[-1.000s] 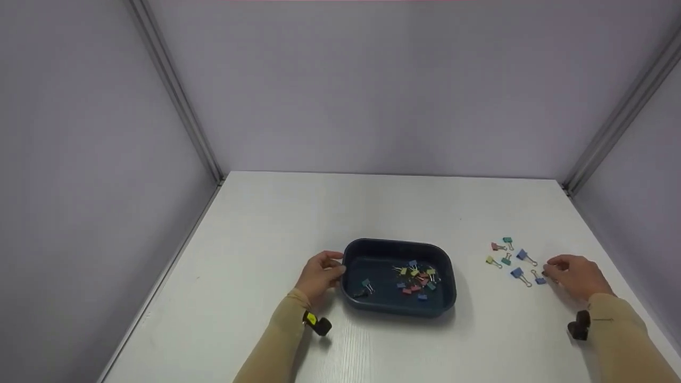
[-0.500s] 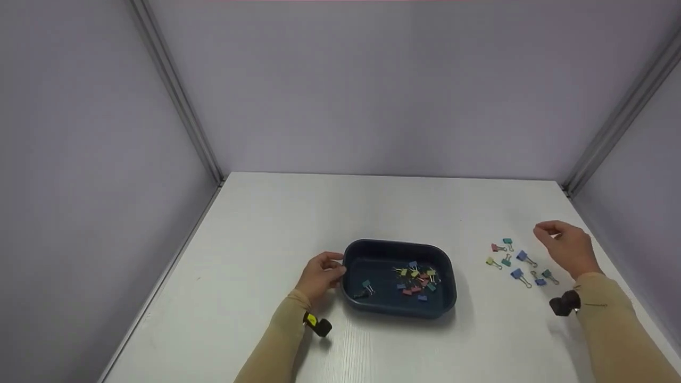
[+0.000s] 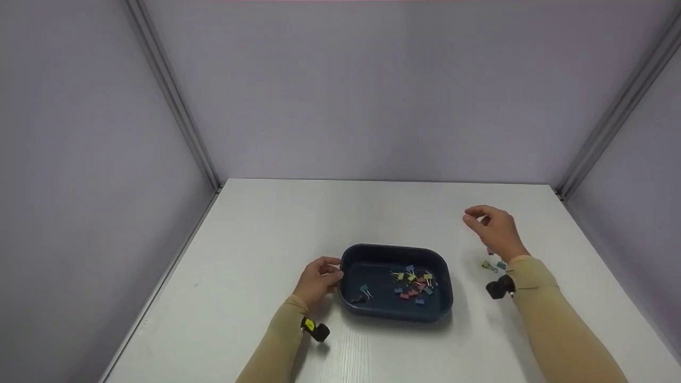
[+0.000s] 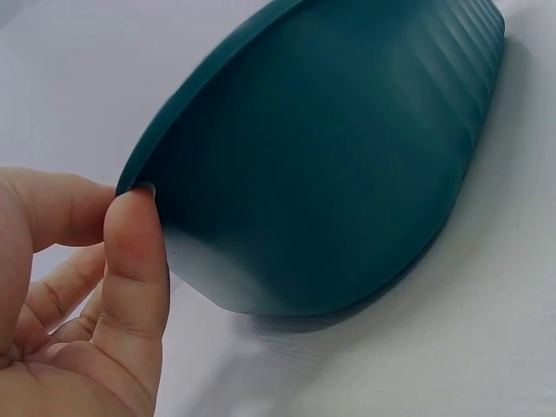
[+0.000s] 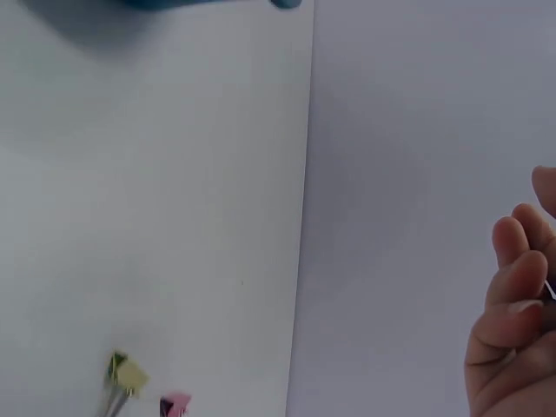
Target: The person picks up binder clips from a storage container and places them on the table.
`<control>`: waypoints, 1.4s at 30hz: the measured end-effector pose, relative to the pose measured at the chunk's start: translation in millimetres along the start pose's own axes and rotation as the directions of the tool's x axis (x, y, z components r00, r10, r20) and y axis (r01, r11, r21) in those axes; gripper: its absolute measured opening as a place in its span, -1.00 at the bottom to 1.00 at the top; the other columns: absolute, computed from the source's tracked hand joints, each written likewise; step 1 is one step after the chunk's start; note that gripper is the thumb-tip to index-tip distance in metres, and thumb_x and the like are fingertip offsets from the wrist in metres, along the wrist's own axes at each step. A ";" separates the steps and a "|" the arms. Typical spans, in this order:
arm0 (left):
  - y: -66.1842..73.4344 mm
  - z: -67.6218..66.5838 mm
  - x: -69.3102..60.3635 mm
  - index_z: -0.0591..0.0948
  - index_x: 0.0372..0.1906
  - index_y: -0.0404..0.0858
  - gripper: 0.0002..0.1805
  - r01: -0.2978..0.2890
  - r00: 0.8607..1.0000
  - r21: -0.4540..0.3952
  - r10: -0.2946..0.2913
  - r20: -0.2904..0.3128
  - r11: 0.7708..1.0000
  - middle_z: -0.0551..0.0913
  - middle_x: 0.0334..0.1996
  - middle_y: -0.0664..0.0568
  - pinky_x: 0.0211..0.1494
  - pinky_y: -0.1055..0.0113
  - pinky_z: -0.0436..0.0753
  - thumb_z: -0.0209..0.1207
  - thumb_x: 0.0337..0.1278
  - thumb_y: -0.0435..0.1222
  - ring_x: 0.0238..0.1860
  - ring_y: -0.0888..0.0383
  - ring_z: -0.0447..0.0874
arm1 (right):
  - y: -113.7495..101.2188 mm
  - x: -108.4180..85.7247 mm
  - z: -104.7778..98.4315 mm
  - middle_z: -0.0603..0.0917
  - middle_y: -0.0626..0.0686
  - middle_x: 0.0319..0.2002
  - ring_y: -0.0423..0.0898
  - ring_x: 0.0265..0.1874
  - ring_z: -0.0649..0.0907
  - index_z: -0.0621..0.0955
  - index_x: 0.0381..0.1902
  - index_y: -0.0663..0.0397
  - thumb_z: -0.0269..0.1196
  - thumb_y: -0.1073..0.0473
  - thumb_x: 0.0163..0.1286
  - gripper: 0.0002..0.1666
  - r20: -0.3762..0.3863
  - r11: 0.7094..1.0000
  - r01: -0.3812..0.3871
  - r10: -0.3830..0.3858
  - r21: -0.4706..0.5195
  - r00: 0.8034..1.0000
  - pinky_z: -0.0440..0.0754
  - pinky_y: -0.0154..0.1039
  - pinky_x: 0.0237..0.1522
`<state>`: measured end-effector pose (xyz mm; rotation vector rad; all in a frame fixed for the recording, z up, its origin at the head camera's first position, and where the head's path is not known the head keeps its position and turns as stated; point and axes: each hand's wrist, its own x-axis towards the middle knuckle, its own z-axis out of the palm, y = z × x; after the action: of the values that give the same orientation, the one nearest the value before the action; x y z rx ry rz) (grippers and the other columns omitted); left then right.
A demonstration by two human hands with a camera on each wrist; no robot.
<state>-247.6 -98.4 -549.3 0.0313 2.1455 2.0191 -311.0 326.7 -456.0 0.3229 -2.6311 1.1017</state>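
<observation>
My left hand [image 3: 316, 282] pinches the left rim of a dark blue tray [image 3: 379, 272], which looks teal in the left wrist view, thumb against the wall [image 4: 313, 156]. Toward the tray's right lies a pile of coloured binder clips; a green clip [image 3: 364, 288] and a dark one [image 3: 359, 299] sit apart at its left. My right hand [image 3: 495, 229] is raised above the table, right of the tray's far corner, thumb and fingers bent together. A bit of dark, shiny metal shows between them in the right wrist view, seemingly a binder clip [image 5: 549, 292], mostly hidden.
Loose binder clips lie on the white table [image 3: 276, 223] right of the tray, among them a yellow clip [image 3: 486, 264] and a red clip [image 3: 490, 251]. My right forearm hides others. Pale panels [image 3: 393, 96] enclose the table's back and sides.
My right hand has risen from the loose clips and swung left toward the tray, uncovering a green clip on the way. The left hand keeps its place on the rim.
</observation>
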 end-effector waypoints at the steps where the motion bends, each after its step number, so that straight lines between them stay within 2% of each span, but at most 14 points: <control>1: 0.0 -0.7 0.3 0.52 0.10 -0.26 -0.61 0.000 1.000 -0.002 0.000 0.001 1.000 0.60 -0.19 -0.09 -0.25 0.28 0.62 0.28 0.17 -0.30 -0.27 0.11 0.60 | -5.5 2.8 7.3 0.62 0.01 -0.20 -0.08 -0.41 0.48 0.63 0.01 0.03 0.18 -0.15 0.38 -0.56 0.006 1.000 0.015 -0.015 0.011 1.000 0.46 -0.33 -0.49; 3: -0.2 -1.7 0.5 0.51 0.11 -0.28 -0.60 -0.010 1.000 -0.012 0.010 0.005 1.000 0.59 -0.19 -0.09 -0.26 0.27 0.62 0.27 0.17 -0.31 -0.28 0.12 0.60 | -16.1 8.2 22.5 0.63 -0.01 -0.23 -0.08 -0.46 0.49 0.64 -0.02 0.03 0.21 -0.11 0.37 -0.60 0.016 0.998 0.060 -0.060 0.033 0.998 0.46 -0.29 -0.51; 6: -0.3 -2.8 -0.2 0.50 0.12 -0.30 -0.60 -0.012 1.000 -0.015 0.012 0.008 1.000 0.59 -0.19 -0.10 -0.25 0.22 0.63 0.25 0.18 -0.34 -0.28 0.12 0.59 | -31.2 13.1 45.4 0.64 -0.05 -0.24 -0.10 -0.43 0.52 0.66 -0.06 0.01 0.25 -0.05 0.35 -0.67 0.038 0.990 0.132 -0.134 0.053 0.990 0.48 -0.27 -0.42; 11: -2.5 -4.2 -5.1 0.51 0.11 -0.29 -0.60 -0.005 1.000 -0.014 0.005 -0.006 1.000 0.58 -0.18 -0.10 -0.25 0.22 0.62 0.26 0.18 -0.34 -0.27 0.10 0.59 | -52.9 12.4 80.4 0.64 -0.10 -0.25 -0.14 -0.43 0.53 0.67 -0.07 -0.03 0.27 -0.03 0.34 -0.70 0.115 0.980 0.183 -0.191 0.074 0.975 0.51 -0.21 -0.38; 14: -2.8 -5.7 -6.0 0.52 0.10 -0.26 -0.61 0.002 1.000 -0.014 -0.002 -0.013 1.000 0.59 -0.18 -0.10 -0.26 0.26 0.61 0.27 0.17 -0.33 -0.26 0.10 0.59 | -64.9 12.5 96.2 0.64 -0.12 -0.26 -0.14 -0.45 0.53 0.67 -0.08 -0.06 0.28 -0.03 0.33 -0.72 0.167 0.976 0.205 -0.215 0.079 0.962 0.51 -0.20 -0.38; 17: -2.6 -7.9 -6.7 0.52 0.10 -0.27 -0.61 -0.006 1.000 -0.009 0.006 -0.016 1.000 0.59 -0.19 -0.10 -0.27 0.26 0.61 0.26 0.17 -0.32 -0.28 0.10 0.60 | -76.7 12.9 110.7 0.64 -0.17 -0.28 -0.15 -0.46 0.53 0.69 -0.11 -0.11 0.30 -0.05 0.31 -0.74 0.227 0.967 0.244 -0.255 0.076 0.940 0.52 -0.22 -0.38; 20: -3.1 -10.0 -8.4 0.52 0.10 -0.27 -0.60 -0.008 1.000 0.006 0.008 -0.022 1.000 0.59 -0.19 -0.10 -0.25 0.24 0.62 0.27 0.16 -0.30 -0.27 0.11 0.60 | -85.9 10.1 124.6 0.64 -0.21 -0.29 -0.20 -0.43 0.55 0.70 -0.11 -0.09 0.31 -0.08 0.28 -0.70 0.319 0.956 0.285 -0.293 0.074 0.901 0.54 -0.26 -0.35; 25: -3.9 -13.3 -11.5 0.52 0.10 -0.25 -0.60 0.002 1.000 0.018 -0.001 -0.021 1.000 0.59 -0.18 -0.09 -0.21 0.21 0.63 0.28 0.16 -0.28 -0.24 0.10 0.60 | -96.5 1.0 143.9 0.66 -0.21 -0.32 -0.25 -0.40 0.59 0.70 -0.09 0.00 0.35 -0.07 0.25 -0.63 0.475 0.945 0.308 -0.323 0.112 0.818 0.58 -0.28 -0.30; 29: -3.7 -15.5 -12.8 0.52 0.11 -0.26 -0.60 -0.007 1.000 0.014 0.007 -0.017 1.000 0.60 -0.19 -0.08 -0.23 0.22 0.62 0.27 0.17 -0.30 -0.26 0.11 0.59 | -102.6 -3.2 157.0 0.68 -0.15 -0.34 -0.26 -0.38 0.61 0.70 -0.11 0.04 0.39 -0.05 0.20 -0.61 0.540 0.939 0.317 -0.337 0.133 0.771 0.59 -0.29 -0.28; 33: -4.7 -17.1 -13.2 0.51 0.11 -0.29 -0.60 -0.019 1.000 0.005 0.019 -0.014 1.000 0.60 -0.20 -0.08 -0.27 0.26 0.61 0.26 0.18 -0.31 -0.28 0.12 0.59 | -108.3 -7.0 168.2 0.71 -0.09 -0.27 -0.28 -0.34 0.62 0.71 -0.10 0.05 0.44 -0.05 0.14 -0.58 0.597 0.936 0.323 -0.339 0.138 0.727 0.60 -0.31 -0.25; 38: -3.7 -18.2 -15.9 0.48 0.14 -0.33 -0.56 -0.019 1.000 -0.048 0.020 0.011 0.999 0.58 -0.20 -0.08 -0.27 0.27 0.61 0.26 0.18 -0.32 -0.30 0.13 0.60 | -112.6 -12.2 181.4 0.68 -0.22 -0.36 -0.33 -0.41 0.63 0.74 -0.19 -0.05 0.47 -0.02 0.09 -0.66 0.668 0.927 0.356 -0.342 0.122 0.661 0.60 -0.37 -0.33; 42: 6.1 -17.5 -22.4 0.47 0.14 -0.37 -0.57 -0.023 0.999 -0.056 0.024 0.022 0.998 0.59 -0.21 -0.08 -0.25 0.22 0.62 0.25 0.19 -0.35 -0.31 0.13 0.60 | -112.1 -15.5 190.5 0.66 -0.28 -0.42 -0.36 -0.47 0.62 0.75 -0.26 -0.11 0.50 -0.01 0.04 -0.72 0.711 0.922 0.369 -0.337 0.116 0.618 0.59 -0.41 -0.38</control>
<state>-229.2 -118.5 -539.5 0.0718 2.0844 2.0800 -292.9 114.0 -515.5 1.4842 -2.9928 0.8853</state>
